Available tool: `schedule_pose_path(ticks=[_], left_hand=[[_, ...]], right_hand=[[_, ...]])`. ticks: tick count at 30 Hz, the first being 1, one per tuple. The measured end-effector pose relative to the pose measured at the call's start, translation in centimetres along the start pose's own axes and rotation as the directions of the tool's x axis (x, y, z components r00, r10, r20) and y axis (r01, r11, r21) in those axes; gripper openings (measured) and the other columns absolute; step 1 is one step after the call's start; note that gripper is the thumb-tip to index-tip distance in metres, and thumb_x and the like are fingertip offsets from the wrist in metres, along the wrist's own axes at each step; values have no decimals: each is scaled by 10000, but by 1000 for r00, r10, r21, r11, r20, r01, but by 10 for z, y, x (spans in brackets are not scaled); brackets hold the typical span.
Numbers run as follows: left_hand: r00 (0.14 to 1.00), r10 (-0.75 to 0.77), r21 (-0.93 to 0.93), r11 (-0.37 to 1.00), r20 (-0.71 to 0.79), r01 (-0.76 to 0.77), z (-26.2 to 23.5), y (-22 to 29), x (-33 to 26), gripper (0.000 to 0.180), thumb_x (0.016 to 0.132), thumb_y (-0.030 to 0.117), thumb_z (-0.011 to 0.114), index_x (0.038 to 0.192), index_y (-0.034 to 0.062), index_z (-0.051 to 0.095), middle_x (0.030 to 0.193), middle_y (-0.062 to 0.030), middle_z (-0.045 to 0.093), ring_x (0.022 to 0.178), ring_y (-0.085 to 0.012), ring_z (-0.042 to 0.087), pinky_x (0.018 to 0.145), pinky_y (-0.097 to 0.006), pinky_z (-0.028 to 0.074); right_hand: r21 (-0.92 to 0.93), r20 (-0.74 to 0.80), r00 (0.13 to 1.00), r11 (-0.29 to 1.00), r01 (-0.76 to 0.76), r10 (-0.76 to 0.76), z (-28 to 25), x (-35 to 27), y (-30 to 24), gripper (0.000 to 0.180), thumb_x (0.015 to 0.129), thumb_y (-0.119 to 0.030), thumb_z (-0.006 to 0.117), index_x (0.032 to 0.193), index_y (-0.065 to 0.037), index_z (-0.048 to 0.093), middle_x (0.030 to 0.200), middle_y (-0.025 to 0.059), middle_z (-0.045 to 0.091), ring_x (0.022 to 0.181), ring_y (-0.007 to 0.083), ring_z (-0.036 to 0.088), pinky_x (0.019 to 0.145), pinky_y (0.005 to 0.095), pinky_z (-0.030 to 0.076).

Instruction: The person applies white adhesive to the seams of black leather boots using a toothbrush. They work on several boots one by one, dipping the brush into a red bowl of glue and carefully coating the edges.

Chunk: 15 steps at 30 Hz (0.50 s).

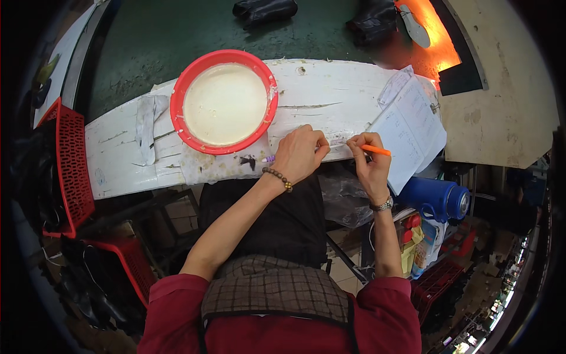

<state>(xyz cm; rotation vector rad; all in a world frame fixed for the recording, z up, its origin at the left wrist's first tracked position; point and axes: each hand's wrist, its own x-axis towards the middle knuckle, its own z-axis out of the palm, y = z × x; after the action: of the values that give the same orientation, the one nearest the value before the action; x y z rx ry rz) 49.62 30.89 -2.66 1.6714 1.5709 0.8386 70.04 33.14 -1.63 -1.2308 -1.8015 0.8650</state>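
My right hand (372, 174) is closed on a slim orange pen (375, 150), which sticks out to the right between thumb and fingers. To its left, my left hand (298, 154) rests at the near edge of the white bench (321, 88), fingers curled and pinched together; whatever they pinch is too small to make out. A purple-and-white striped stick (269, 159) pokes out beside that hand's wrist, partly hidden. Close by stands a red basin (274, 100) filled with cream-coloured liquid (225, 105). An open notebook (410, 130) lies just beyond my right hand.
Behind the bench runs a dark green surface (177, 29) carrying black boots (265, 12) and a pale insole (415, 26) by an orange glow. Red baskets (73, 171) stand at the left. A blue flask (439, 197) lies below the notebook. A cloth strip (145, 130) lies left of the basin.
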Motion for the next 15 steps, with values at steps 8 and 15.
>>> schedule_pose_path(ticks=[8, 15], left_hand=[[1000, 12, 22, 1000, -27, -12, 3, -2, 1, 160, 843, 217, 747, 854, 57, 755, 822, -137, 670, 785, -314, 680, 716, -430, 527], [1000, 4, 29, 1000, -19, -3, 1, 0, 1, 163, 847, 215, 744, 847, 52, 754, 826, -141, 671, 795, -316, 680, 718, -430, 527]], right_hand=[[-331, 167, 935, 875, 352, -313, 4, 8, -12, 108, 914, 13, 698, 985, -22, 625, 903, 111, 700, 824, 199, 718, 725, 300, 550], [246, -57, 988, 961, -124, 142, -9, 5, -3, 60, 966, 16, 655, 993, 10, 601, 899, 44, 665, 859, 121, 686, 761, 262, 557]])
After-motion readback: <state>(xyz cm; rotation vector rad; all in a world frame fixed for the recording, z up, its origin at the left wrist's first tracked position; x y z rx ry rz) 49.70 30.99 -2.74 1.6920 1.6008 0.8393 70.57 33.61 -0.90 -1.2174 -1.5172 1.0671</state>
